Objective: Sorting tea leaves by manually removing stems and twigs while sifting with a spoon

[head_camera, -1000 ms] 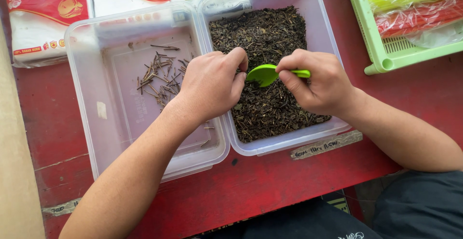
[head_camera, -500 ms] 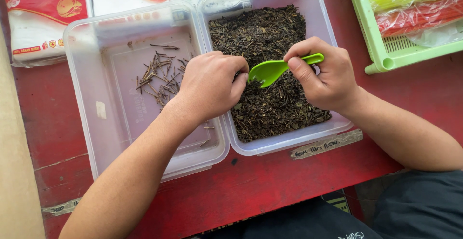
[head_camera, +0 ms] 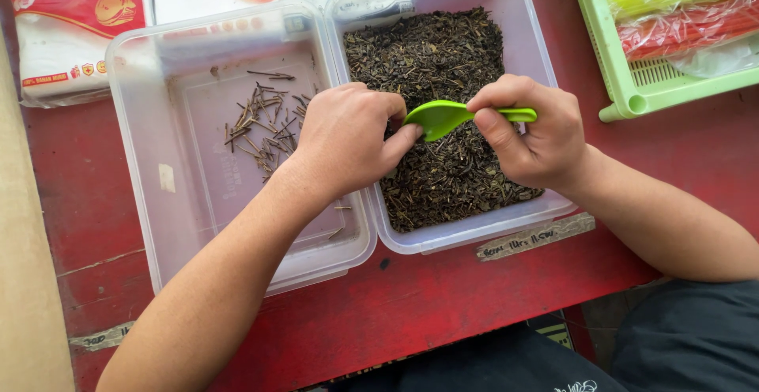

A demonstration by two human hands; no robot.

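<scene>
Head view showed me, at the table's (head_camera: 443,297) far left corner, white and red printed packets (head_camera: 75,32) lying flat. Next along sat a clear plastic lid (head_camera: 170,202), turned up like a tray, with a small scatter of brown stems (head_camera: 261,123) in its far half. My left hand (head_camera: 348,139) hung over the seam between that lid and the clear tub (head_camera: 474,234) touching it on the right; its fingers were curled together, tips down in the dried tea leaves (head_camera: 435,52), but whether they pinched a stem I could not tell, as the knuckles hid them. The leaves filled most of the tub, which stood near the table's middle. Just right of my left hand, the green plastic spoon (head_camera: 439,115) lay level above the leaves, bowl toward the left hand, my right hand (head_camera: 530,131) clamped on its handle between thumb and forefingers. I judged the spoon light and stiff, best held at the handle as it was; the leaves loose, dry and brittle, the stems thin and easily dropped, needing a fingertip pinch. At the far right corner stood a pale green basket (head_camera: 624,76) of coloured wrapped bundles (head_camera: 680,13)
</scene>
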